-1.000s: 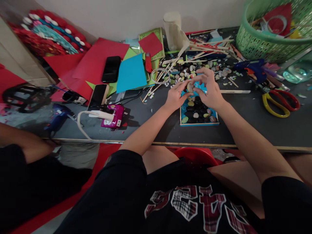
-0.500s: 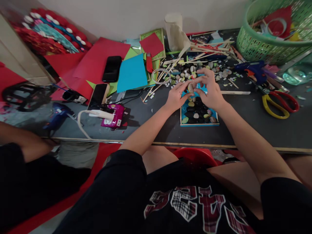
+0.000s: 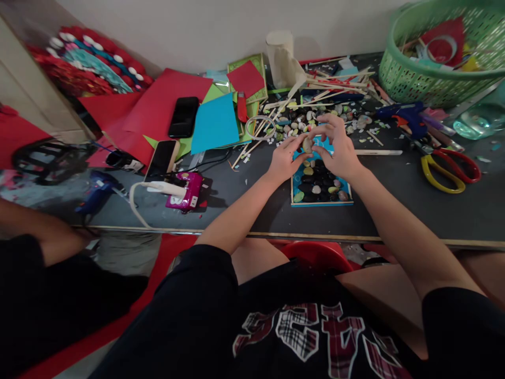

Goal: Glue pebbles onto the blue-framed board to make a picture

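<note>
Between my two hands is a tan pebble (image 3: 307, 145), raised above a blue board (image 3: 296, 181) with a thin wooden edge. My left hand (image 3: 284, 159) grips the pebble's left side between thumb and fingers. On its other side, the thumb and bent fingers of my right hand (image 3: 335, 146) close in on the same pebble. Black pebbles (image 3: 315, 179) and a few pale ones cover the lower part of the board, which lies flat on the dark table. My hands hide part of its upper half.
Loose pebbles (image 3: 294, 126), sticks and paper scraps lie behind the board. Scissors (image 3: 444, 171), a blue glue gun (image 3: 406, 113) and a green basket (image 3: 437, 79) are on the right. Coloured paper (image 3: 215, 123), phones (image 3: 183, 117) and a magenta power adapter (image 3: 185, 192) lie left, near another person's arm (image 3: 51, 231).
The view has shifted slightly, so the table's items appear a little lower. Both hands keep nearly the same pose around the pebble.
</note>
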Motion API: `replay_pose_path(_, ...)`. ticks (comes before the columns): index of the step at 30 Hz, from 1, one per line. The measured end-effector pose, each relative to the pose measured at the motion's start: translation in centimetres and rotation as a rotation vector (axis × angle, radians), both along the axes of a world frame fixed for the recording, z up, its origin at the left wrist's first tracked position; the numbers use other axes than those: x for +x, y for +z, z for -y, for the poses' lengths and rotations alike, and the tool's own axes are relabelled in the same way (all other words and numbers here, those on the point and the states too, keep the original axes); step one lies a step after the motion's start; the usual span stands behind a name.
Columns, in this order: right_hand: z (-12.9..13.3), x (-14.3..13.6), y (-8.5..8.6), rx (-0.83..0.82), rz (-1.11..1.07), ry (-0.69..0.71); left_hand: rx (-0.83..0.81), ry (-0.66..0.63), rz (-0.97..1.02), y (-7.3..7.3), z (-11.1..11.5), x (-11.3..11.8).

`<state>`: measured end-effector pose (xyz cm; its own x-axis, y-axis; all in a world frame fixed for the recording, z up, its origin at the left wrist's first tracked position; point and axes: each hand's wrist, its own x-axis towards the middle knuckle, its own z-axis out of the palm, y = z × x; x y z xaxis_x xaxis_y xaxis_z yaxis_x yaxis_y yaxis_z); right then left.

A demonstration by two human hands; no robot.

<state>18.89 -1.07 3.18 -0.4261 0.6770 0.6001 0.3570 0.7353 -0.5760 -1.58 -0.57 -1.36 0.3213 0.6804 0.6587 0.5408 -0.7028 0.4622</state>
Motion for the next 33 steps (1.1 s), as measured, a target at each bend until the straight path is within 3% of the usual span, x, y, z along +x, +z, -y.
replay_pose_path(33, 0.07, -0.37, -0.76, 0.056, -0.023, -0.041, -0.032, -0.002, -0.005, 0.55, 0.09, -0.04)
